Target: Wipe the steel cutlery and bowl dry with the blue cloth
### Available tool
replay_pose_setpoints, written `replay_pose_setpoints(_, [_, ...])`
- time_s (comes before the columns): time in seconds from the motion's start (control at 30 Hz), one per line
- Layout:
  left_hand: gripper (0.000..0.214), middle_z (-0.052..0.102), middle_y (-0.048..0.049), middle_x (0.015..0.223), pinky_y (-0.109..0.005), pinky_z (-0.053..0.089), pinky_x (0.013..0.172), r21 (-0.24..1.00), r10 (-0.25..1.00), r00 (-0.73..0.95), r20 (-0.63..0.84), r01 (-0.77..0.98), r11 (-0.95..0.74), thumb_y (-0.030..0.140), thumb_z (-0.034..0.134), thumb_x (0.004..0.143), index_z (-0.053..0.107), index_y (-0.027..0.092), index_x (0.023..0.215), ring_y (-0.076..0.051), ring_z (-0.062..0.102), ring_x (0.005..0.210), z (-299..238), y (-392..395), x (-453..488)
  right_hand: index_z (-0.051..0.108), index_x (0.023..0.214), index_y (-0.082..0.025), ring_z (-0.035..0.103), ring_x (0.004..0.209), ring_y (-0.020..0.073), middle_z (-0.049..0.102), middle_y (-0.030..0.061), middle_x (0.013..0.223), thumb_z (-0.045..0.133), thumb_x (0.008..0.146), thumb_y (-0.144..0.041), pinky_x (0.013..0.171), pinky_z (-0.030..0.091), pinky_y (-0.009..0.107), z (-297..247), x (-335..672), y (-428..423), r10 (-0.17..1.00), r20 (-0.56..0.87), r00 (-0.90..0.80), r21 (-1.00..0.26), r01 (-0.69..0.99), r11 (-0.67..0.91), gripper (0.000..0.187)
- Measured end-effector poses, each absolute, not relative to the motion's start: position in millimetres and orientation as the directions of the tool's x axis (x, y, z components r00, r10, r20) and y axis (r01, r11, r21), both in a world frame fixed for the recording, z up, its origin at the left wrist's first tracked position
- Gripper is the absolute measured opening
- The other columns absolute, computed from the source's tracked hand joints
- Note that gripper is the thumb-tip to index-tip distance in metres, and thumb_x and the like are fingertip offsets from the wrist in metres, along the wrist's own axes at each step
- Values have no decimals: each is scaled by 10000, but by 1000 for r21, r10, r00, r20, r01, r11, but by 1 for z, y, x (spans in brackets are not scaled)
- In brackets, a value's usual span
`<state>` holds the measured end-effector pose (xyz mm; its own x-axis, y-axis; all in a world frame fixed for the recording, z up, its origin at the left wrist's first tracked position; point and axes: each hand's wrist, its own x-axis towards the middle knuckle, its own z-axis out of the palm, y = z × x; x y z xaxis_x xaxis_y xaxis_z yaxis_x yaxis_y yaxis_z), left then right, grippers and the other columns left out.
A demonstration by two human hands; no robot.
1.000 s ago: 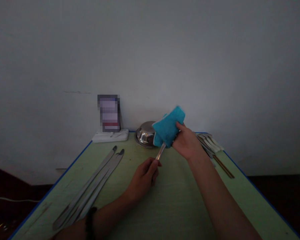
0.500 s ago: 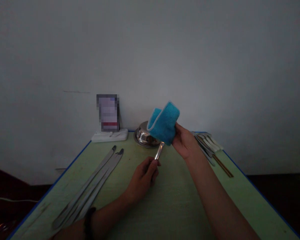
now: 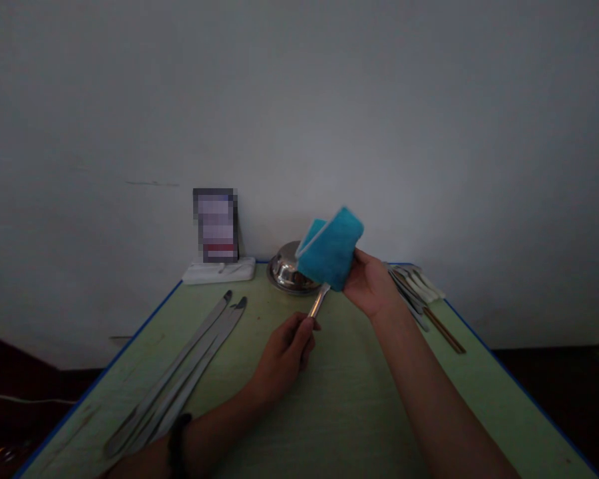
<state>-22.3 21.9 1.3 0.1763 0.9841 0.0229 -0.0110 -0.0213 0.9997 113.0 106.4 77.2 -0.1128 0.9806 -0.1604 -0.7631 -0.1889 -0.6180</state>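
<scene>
In the head view, my left hand (image 3: pixel 288 349) is closed around the lower end of a shiny metal piece of cutlery (image 3: pixel 319 301). It slants up to the right, and the cloth hides its upper end, so its exact kind does not show. A folded blue cloth (image 3: pixel 329 249) with a pale edge is pinched in my right hand (image 3: pixel 372 283) at that upper end. Both hands are raised over the middle of the table. Behind the cloth, a shiny metal bowl (image 3: pixel 287 269) lies upside down, partly covered from view.
Several table knives (image 3: pixel 199 359) lie lengthwise on the green table (image 3: pixel 349 412) at left. On the right are more cutlery (image 3: pixel 412 283) and brown chopsticks (image 3: pixel 444 330). A blurred-out upright panel (image 3: pixel 217 226) stands on a white base (image 3: pixel 219 271) by the wall.
My right hand and the cloth have shifted slightly right, and the cloth has tilted a little. My left hand has stayed nearly still with the metal cutlery.
</scene>
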Motion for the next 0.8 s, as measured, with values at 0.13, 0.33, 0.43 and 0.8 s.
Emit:
replay_pose_setpoints(0.13, [258, 344, 97, 489, -156, 250, 366, 1000, 982, 187, 25, -24, -21, 403, 412, 863, 492, 160, 823, -50, 298, 394, 0, 22, -22, 550, 666, -181, 633, 677, 193, 642, 37, 573, 397, 811, -300, 696, 520, 371, 81, 116, 103, 969, -193, -156, -570, -786, -240, 242])
replay_pose_setpoints(0.33, [260, 350, 91, 502, -155, 249, 369, 1000, 980, 195, 29, -16, -26, 405, 417, 862, 498, 160, 828, -50, 303, 403, 1, 20, -21, 595, 881, -162, 643, 834, 204, 688, 34, 720, 553, 739, -267, 812, 501, 392, 75, 106, 99, 984, -110, -138, -586, -791, -176, 182])
replay_pose_setpoints(0.43, [264, 347, 92, 497, -157, 242, 371, 1000, 977, 213, 30, -10, -28, 407, 414, 863, 498, 161, 820, -51, 298, 402, 1, 17, -20, 603, 935, -158, 650, 830, 191, 703, 20, 735, 601, 688, -123, 836, 496, 377, 70, 102, 101, 986, -105, -126, -642, -749, -164, 249])
replay_pose_setpoints(0.8, [283, 372, 98, 475, -145, 241, 337, 995, 944, 315, -102, 42, 93, 438, 375, 864, 447, 186, 758, -47, 313, 356, -3, 18, -17, 625, 803, -192, 622, 692, 158, 684, -17, 716, 627, 690, -242, 774, 491, 347, 48, 78, 105, 986, -125, 112, -817, -576, -38, 123])
